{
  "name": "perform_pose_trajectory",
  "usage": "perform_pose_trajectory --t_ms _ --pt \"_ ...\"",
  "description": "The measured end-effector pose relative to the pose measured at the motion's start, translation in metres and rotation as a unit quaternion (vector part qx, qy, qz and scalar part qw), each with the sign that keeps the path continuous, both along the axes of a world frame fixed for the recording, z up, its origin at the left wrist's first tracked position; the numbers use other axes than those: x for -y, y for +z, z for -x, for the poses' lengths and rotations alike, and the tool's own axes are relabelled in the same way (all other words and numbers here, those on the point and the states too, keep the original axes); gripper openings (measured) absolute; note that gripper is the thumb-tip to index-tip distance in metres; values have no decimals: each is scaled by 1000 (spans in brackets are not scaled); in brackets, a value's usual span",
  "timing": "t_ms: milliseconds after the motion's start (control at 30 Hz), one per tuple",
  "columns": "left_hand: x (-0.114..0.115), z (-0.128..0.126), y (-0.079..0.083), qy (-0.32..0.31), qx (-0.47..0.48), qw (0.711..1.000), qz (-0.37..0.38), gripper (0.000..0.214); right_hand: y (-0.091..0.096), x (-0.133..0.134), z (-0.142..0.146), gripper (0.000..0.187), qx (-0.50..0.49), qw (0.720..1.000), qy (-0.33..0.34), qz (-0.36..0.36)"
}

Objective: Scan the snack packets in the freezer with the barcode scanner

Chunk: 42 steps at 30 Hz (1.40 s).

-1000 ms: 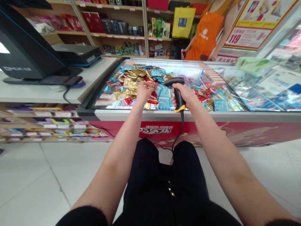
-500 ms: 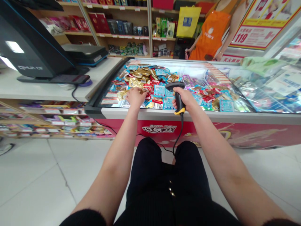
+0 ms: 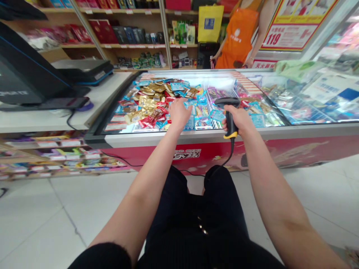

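Note:
My right hand (image 3: 238, 117) is wrapped around the handle of a black and yellow barcode scanner (image 3: 230, 121), held above the front part of the chest freezer (image 3: 146, 140). A cable hangs from the bottom of its grip. To the left, my left hand (image 3: 180, 112) is over the heap of small packets with its fingers spread; whether the fingertips touch the packets cannot be made out. Gold packets (image 3: 147, 104) and red packets (image 3: 148, 121) lie left of this hand. Blue packets (image 3: 190, 121) are beside and partly under it.
A white wire divider (image 3: 209, 102) stands among the packets. On the left counter (image 3: 106, 89) are a dark checkout machine (image 3: 30, 71) and a flat scale (image 3: 84, 67). Behind the freezer is a person in an orange apron (image 3: 237, 37). Bags (image 3: 331, 87) lie on the freezer's right side.
My left hand has moved right, from the gold packets to the blue ones. The scanner in my right hand has shifted right too. The whole view has turned slightly.

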<state>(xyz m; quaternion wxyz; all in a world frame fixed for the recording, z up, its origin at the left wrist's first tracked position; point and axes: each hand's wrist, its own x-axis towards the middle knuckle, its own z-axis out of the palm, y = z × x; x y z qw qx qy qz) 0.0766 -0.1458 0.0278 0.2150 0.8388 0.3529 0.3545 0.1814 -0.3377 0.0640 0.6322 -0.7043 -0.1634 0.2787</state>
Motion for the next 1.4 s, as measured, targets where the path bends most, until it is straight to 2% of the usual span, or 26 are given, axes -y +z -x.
perform_pose_trajectory --t_ms 100,200,400,533,633,800,933,1033,1133,1267,1400 --pt "25 -35 -8 -62 -45 997 10 33 -2 19 -13 17 8 1000 -29 4" --pt "46 -64 -19 -92 -101 990 25 44 -5 34 -22 18 5 999 -45 22" --pt "65 -98 -32 -110 -155 982 19 69 -14 53 -29 18 -7 998 -57 33" --pt "66 -102 -29 -103 -146 983 44 77 -19 55 -32 18 -15 998 -53 35" --pt "65 -99 -23 -125 -105 983 77 78 -20 54 -32 18 -20 998 -50 33" --pt "54 -100 -13 -177 -41 976 121 66 -21 50 -31 17 -21 999 -35 17" --pt "41 -102 -10 -164 45 954 248 55 -21 47 -30 18 -17 999 -30 21" --pt "36 -100 -10 -152 96 930 322 32 -20 45 -28 20 -12 999 -24 29" --pt "35 -97 -11 -151 127 920 339 22 -20 44 -26 24 4 999 -11 48" --pt "33 -94 -11 -147 156 910 356 22 -20 43 -23 28 37 996 7 77" --pt "30 -94 -11 -145 170 912 345 22 -18 43 -19 29 49 995 14 89"
